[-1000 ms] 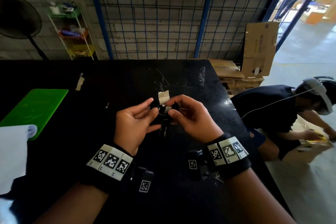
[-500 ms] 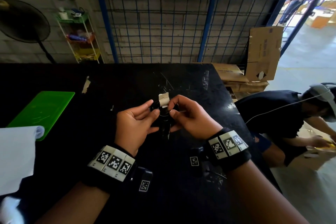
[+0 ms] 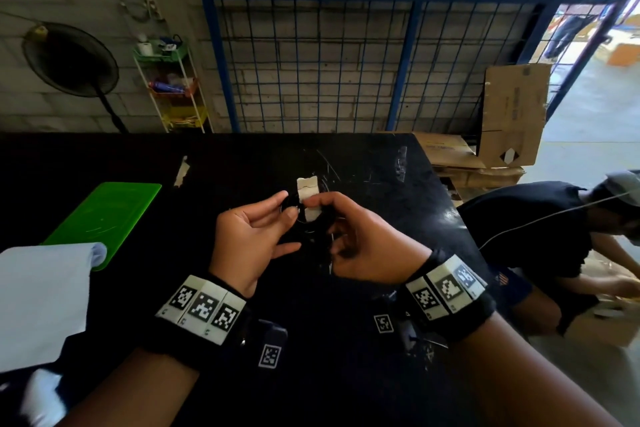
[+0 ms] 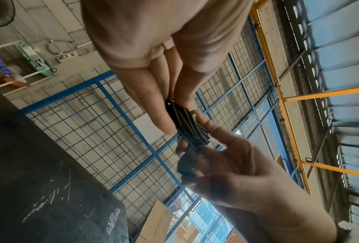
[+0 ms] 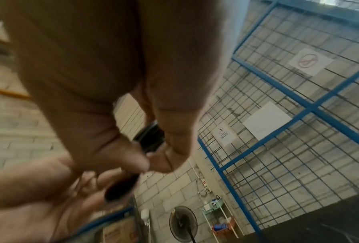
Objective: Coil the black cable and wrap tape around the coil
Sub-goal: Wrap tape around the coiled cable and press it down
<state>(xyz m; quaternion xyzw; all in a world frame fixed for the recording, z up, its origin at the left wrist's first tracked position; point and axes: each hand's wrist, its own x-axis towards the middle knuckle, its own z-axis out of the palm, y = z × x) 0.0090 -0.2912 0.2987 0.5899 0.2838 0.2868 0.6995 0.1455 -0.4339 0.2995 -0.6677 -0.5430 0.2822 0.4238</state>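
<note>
The black cable coil hangs above the black table between both hands. My left hand pinches its left side between thumb and fingers; the left wrist view shows the coil held edge-on, with a black plug below it. A beige tape strip stands up from the coil's top. My right hand pinches the strip's lower part against the coil. In the right wrist view my right thumb and fingers curl round the coil; no tape shows there.
A green board and a white sheet lie at the table's left. A tape scrap sticks to the table farther back. A person crouches right of the table by cardboard. A blue wire fence stands behind.
Both hands stay together on the coil. The right fingers have closed further over the tape and coil, and the head view has shifted slightly.
</note>
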